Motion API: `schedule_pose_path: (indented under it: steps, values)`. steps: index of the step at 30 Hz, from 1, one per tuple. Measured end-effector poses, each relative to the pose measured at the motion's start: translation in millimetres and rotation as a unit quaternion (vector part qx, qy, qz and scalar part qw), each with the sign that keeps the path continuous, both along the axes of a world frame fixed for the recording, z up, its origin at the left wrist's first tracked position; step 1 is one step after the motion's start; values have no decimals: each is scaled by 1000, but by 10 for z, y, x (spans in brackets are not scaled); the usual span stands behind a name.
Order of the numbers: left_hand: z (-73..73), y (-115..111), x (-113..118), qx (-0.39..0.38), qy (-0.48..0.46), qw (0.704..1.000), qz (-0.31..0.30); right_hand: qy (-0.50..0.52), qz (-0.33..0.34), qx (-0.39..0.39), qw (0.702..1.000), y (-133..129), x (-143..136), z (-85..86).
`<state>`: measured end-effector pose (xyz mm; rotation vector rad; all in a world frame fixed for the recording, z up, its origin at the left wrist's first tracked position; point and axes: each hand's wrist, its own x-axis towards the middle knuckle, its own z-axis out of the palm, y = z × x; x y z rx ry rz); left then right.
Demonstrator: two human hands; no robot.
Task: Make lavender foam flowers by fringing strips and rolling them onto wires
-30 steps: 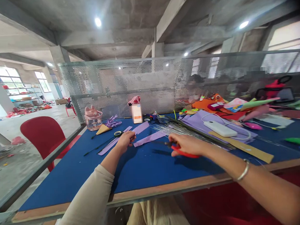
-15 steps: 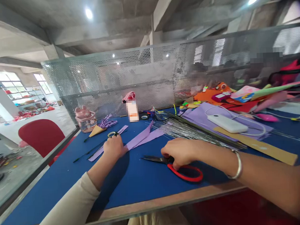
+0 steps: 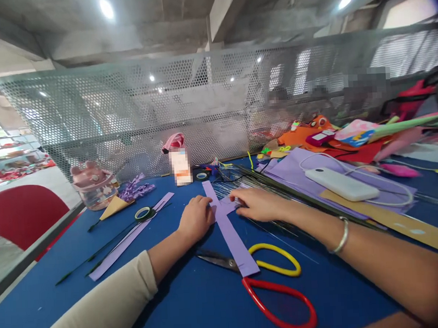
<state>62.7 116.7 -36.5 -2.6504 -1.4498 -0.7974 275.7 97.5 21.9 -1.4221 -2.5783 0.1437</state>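
Head view: two bare hands, left (image 3: 198,215) and right (image 3: 255,204), face each other over a blue tabletop (image 3: 174,306).
Purple strips: a long strip (image 3: 232,238) slants between the hands; a short strip (image 3: 226,205) crosses it, reaching toward the right fingertips.
Left hand: fingers curled against the left edge of the crossing; whether they pinch paper, cannot tell.
Right hand: thumb and fingers bent around the short strip's far end; firm hold or mere touch, cannot tell.
Scissors: (image 3: 229,263) lie unheld on the table, blades leftward; the long strip's near end rests across their pivot.
Dark stems: (image 3: 328,211) bundled beyond the right forearm, beside purple sheets (image 3: 292,168).
Tape roll: (image 3: 145,219) left of the left hand, beside another purple strip (image 3: 117,253).
Paper handling: step seems to be sorting crossed strips; best pinched lightly by the edges, since a tight grip could crease them.
Scissors care: lifting the long strip, rather than dragging it, should avoid snagging.
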Motion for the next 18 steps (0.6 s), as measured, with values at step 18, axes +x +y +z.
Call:
schedule_pose_path:
  steps: [18]
  values:
    - [559, 89, 8, 14, 218, 958, -187, -100, -190, -35, 976, 95, 298, -231]
